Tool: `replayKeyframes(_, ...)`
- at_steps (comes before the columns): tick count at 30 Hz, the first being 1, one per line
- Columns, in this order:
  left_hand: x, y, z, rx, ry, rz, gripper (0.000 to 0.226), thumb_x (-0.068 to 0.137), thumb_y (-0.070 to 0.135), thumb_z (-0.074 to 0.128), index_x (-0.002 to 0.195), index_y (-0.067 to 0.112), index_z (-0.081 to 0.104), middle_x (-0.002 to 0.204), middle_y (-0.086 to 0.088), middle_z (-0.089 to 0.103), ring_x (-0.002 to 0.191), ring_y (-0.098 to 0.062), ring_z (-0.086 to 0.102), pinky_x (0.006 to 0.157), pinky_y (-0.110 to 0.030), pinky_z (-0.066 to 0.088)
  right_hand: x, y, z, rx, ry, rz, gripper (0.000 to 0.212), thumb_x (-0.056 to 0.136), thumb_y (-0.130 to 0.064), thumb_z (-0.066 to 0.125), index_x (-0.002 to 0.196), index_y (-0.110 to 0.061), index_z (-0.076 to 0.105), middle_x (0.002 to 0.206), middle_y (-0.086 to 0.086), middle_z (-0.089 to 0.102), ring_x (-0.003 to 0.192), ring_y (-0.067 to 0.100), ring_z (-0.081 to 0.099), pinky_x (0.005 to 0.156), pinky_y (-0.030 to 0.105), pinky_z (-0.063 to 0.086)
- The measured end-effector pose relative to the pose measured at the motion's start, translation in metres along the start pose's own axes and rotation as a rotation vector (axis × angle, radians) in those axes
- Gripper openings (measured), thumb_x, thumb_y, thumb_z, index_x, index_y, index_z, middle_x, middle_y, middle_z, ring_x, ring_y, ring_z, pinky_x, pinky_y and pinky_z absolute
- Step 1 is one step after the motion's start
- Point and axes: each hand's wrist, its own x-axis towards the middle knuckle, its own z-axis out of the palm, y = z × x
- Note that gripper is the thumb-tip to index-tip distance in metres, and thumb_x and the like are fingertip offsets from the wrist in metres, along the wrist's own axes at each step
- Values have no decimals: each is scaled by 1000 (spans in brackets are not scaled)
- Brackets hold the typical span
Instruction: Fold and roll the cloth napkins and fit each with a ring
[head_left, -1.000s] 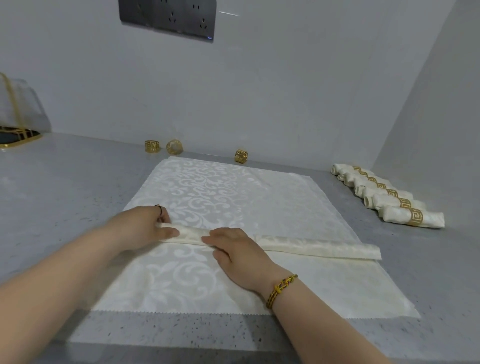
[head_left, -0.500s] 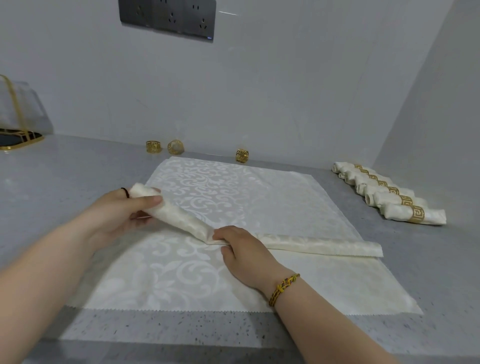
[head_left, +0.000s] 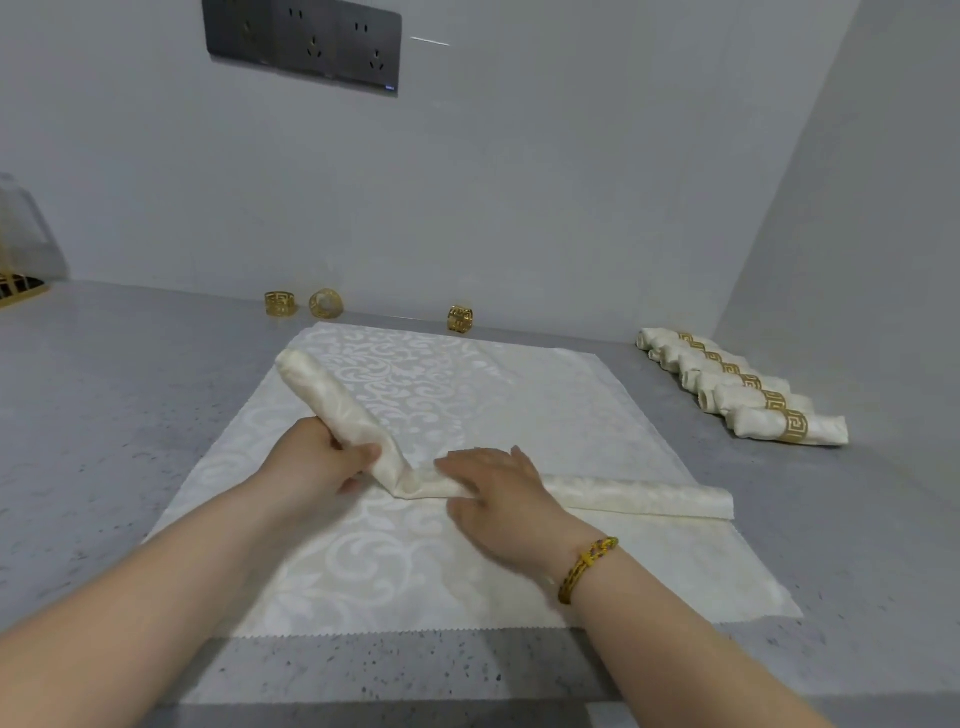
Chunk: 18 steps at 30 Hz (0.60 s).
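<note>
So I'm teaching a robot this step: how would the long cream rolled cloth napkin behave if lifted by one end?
The long cream rolled cloth napkin is probably floppy: it bends sharply where the left hand lifts one end and the right hand presses it flat. It looks light. Its sheen suggests it could slip or unroll.

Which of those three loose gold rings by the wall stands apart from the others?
The right-hand ring, alone behind the flat napkin; the other two sit paired.
</note>
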Motion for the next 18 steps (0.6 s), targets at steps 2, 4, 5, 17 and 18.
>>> replayKeyframes(2, 3, 2, 0, 40, -14, 9, 17, 87, 15, 58, 72, 7, 55, 68, -6, 57, 65, -20, 55, 56, -25, 39, -6, 15, -7, 4, 43, 59, 39, 97, -24, 37, 136, -25, 38, 148, -8, 31, 138, 10, 18, 113, 28, -5)
replayKeyframes(4, 3, 8, 4, 94, -16, 46, 16, 87, 16, 57, 75, 6, 54, 70, -5, 54, 65, -17, 52, 54, -24, 35, -14, 26, -7, 11, 32, 81, 39, 97, -22, 36, 136, -25, 39, 148, -7, 30, 138, 9, 19, 113, 26, -2)
replayKeyframes(5, 5, 12, 8, 122, -7, 76, 13, 87, 17, 57, 83, 4, 55, 76, -4, 55, 69, -17, 53, 56, -24, 36, -17, 29, -5, 21, 22, 77, 40, 97, -21, 36, 136, -26, 38, 149, -7, 29, 139, 9, 19, 113, 24, -1)
replayKeyframes(17, 17, 24, 89, 759, -72, 387, 66, 90, 23, 50, 145, 22, 14, 146, 0, 33, 129, -20, 36, 100, -29, 33, -17, 37, 5, 134, 106, 30, 38, 94, -17, 44, 132, -18, 47, 143, 0, 40, 135, 14, 28, 113, 26, 7)
replayKeyframes(18, 19, 20, 91, 851, -87, 409, 63, 91, 27, 49, 144, 22, 17, 145, 0, 34, 129, -19, 36, 102, -28, 32, -17, 37, 6, 149, 122, 21, 37, 92, -18, 46, 129, -16, 51, 138, 3, 47, 131, 18, 34, 112, 27, 14)
